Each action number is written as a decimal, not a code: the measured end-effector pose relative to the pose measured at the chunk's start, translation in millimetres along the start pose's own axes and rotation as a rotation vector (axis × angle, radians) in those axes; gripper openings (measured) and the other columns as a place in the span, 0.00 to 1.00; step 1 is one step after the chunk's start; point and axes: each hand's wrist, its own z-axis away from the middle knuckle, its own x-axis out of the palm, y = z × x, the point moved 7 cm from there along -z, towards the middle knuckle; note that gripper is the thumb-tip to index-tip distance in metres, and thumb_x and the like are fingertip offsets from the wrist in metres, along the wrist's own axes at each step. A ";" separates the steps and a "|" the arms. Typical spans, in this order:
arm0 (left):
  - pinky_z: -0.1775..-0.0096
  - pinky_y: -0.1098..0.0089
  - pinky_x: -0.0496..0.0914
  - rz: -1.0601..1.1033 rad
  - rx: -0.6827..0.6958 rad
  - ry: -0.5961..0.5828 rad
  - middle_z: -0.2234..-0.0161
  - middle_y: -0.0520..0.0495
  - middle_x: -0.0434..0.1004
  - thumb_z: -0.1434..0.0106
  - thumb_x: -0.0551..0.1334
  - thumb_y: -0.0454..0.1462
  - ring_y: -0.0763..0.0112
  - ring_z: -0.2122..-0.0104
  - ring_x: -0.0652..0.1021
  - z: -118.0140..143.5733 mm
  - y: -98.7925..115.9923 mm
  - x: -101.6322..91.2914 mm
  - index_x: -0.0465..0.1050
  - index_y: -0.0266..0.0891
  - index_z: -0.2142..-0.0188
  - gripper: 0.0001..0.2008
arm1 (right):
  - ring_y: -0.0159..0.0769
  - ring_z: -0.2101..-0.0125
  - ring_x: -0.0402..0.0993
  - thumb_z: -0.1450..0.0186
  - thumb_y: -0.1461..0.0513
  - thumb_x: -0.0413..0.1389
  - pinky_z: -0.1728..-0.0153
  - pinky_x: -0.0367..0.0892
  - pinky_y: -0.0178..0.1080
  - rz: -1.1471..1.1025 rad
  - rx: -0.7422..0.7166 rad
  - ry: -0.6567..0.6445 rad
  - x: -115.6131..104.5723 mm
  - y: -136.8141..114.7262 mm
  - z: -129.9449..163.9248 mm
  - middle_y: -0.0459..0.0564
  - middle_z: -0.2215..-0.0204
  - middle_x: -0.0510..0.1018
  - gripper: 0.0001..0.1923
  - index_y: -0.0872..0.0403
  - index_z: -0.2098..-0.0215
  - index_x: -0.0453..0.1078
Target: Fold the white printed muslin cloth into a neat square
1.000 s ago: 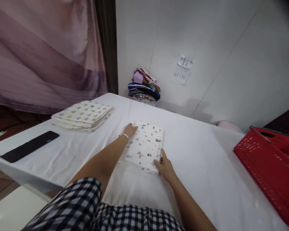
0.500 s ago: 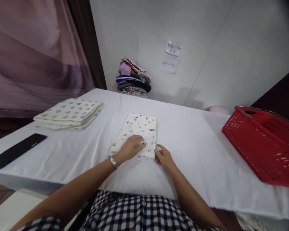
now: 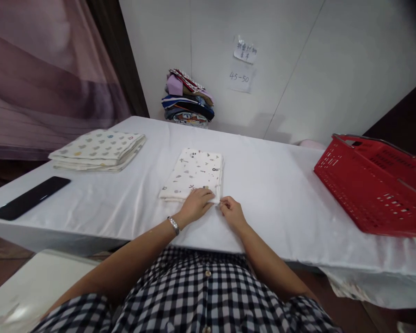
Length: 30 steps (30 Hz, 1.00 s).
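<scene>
A folded white cloth (image 3: pixel 193 172) printed with small dark figures lies in the middle of the white-covered table (image 3: pixel 270 194). My left hand (image 3: pixel 195 206), a bracelet on its wrist, rests flat on the cloth's near edge. My right hand (image 3: pixel 230 212) pinches the cloth's near right corner between thumb and fingers. Both hands sit close together at the cloth's front edge.
A second folded cloth (image 3: pixel 99 149) with coloured spots lies at the table's far left. A long black flat object (image 3: pixel 29 197) lies near the left edge. A red plastic basket (image 3: pixel 374 182) stands at the right. A pile of folded clothes (image 3: pixel 186 99) sits against the wall.
My left hand slid from the cloth's far left corner down over it to its near edge. My right hand kept to the near right corner. The view pulled back from the table.
</scene>
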 end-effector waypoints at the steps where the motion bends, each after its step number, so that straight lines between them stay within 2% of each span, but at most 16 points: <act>1: 0.52 0.61 0.64 -0.002 -0.015 0.003 0.54 0.44 0.74 0.36 0.57 0.37 0.62 0.53 0.71 -0.4 0.2 0.8 0.73 0.41 0.54 0.12 | 0.28 0.79 0.64 0.42 0.57 0.52 0.77 0.60 0.32 0.014 -0.010 0.009 0.0 0.2 0.3 0.41 0.78 0.71 0.11 0.53 0.63 0.67; 5: 0.52 0.59 0.64 -0.024 -0.074 0.007 0.56 0.44 0.75 0.36 0.55 0.35 0.61 0.53 0.71 1.1 0.3 5.8 0.73 0.42 0.54 0.13 | 0.28 0.79 0.64 0.42 0.56 0.52 0.77 0.60 0.32 0.001 -0.014 0.049 -1.9 0.5 -0.7 0.42 0.77 0.72 0.10 0.53 0.65 0.67; 11: 0.50 0.57 0.63 -0.041 -0.047 0.006 0.54 0.42 0.74 0.37 0.54 0.33 0.60 0.51 0.70 7.0 5.2 13.0 0.73 0.41 0.53 0.15 | 0.27 0.81 0.62 0.42 0.56 0.52 0.79 0.58 0.31 -0.042 0.004 0.040 -1.7 -3.6 -0.3 0.41 0.79 0.71 0.09 0.53 0.68 0.66; 17: 0.49 0.59 0.62 0.012 -0.090 0.077 0.54 0.43 0.75 0.37 0.57 0.36 0.61 0.52 0.71 10.6 10.0 8.9 0.73 0.42 0.54 0.13 | 0.26 0.83 0.60 0.42 0.55 0.51 0.80 0.57 0.31 -0.060 0.009 0.020 -2.5 -8.0 -4.5 0.41 0.81 0.70 0.10 0.53 0.72 0.66; 21: 0.51 0.62 0.63 0.071 -0.223 0.117 0.60 0.44 0.76 0.36 0.56 0.43 0.63 0.56 0.72 4.0 9.7 2.4 0.75 0.41 0.61 0.12 | 0.26 0.86 0.59 0.45 0.56 0.52 0.83 0.55 0.31 -0.084 0.061 0.005 -2.6 -8.4 -16.8 0.40 0.84 0.69 0.09 0.53 0.74 0.66; 23: 0.54 0.64 0.64 0.084 -0.321 0.085 0.62 0.45 0.76 0.35 0.54 0.44 0.64 0.58 0.73 -5.5 5.6 0.9 0.75 0.41 0.64 0.14 | 0.26 0.86 0.59 0.45 0.55 0.53 0.84 0.55 0.31 -0.077 0.063 -0.010 -1.2 -11.1 -24.0 0.40 0.85 0.69 0.10 0.54 0.75 0.66; 26: 0.60 0.68 0.65 0.097 -0.510 0.024 0.62 0.44 0.77 0.38 0.56 0.44 0.66 0.62 0.75 -23.3 -7.5 -0.3 0.75 0.40 0.63 0.13 | 0.26 0.87 0.58 0.45 0.53 0.54 0.84 0.54 0.31 -0.069 0.091 -0.008 0.8 -12.3 -34.9 0.40 0.86 0.68 0.12 0.54 0.76 0.65; 30: 0.64 0.67 0.66 0.082 -0.689 -0.070 0.65 0.43 0.78 0.41 0.57 0.44 0.62 0.64 0.76 -42.8 -23.4 3.6 0.73 0.40 0.65 0.12 | 0.26 0.88 0.57 0.46 0.53 0.53 0.86 0.52 0.31 -0.092 0.126 0.014 4.4 -5.7 -46.2 0.39 0.88 0.66 0.12 0.53 0.77 0.64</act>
